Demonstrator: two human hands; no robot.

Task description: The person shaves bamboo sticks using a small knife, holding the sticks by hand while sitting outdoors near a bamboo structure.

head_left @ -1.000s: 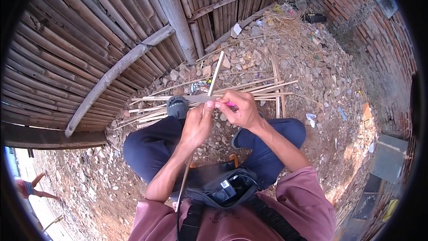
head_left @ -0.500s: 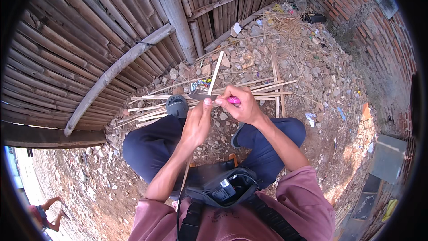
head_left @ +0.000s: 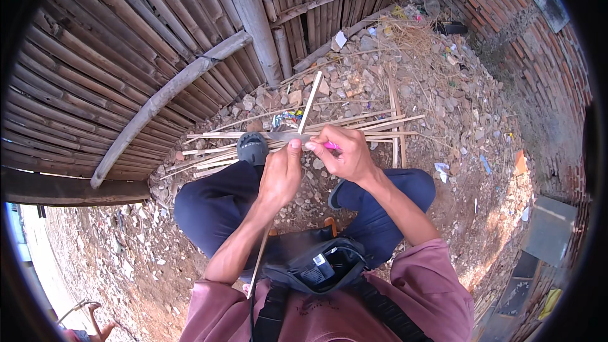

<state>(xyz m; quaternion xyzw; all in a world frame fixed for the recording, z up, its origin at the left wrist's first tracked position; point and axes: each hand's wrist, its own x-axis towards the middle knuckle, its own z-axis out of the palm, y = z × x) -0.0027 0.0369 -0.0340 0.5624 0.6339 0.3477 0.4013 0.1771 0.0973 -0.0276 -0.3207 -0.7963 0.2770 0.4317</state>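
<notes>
My left hand (head_left: 280, 174) is closed round a long pale bamboo strip (head_left: 310, 102), which slants up past my fingers and runs back along my forearm toward my waist. A knife with a pink handle is gripped in my right hand (head_left: 345, 152); the pink handle (head_left: 331, 145) shows between its fingers. The grey knife blade (head_left: 284, 135) points left and lies across the strip, just above my left thumb. Both hands nearly touch at the blade. Under them, several similar bamboo strips (head_left: 380, 125) are spread on the ground by my shoe.
Rubble and dirt (head_left: 456, 202) cover the ground. A bamboo wall (head_left: 126, 44) with a curved pole (head_left: 158, 101) rises at left and ahead; a brick wall (head_left: 532, 57) stands at right. An open dark pouch (head_left: 323, 269) sits at my waist. Another person's arm (head_left: 98, 329) shows at lower left.
The blade has tilted slightly and looks brighter. My hands stay almost in the same place with the same grips. The other person at lower left has shifted lower in the picture.
</notes>
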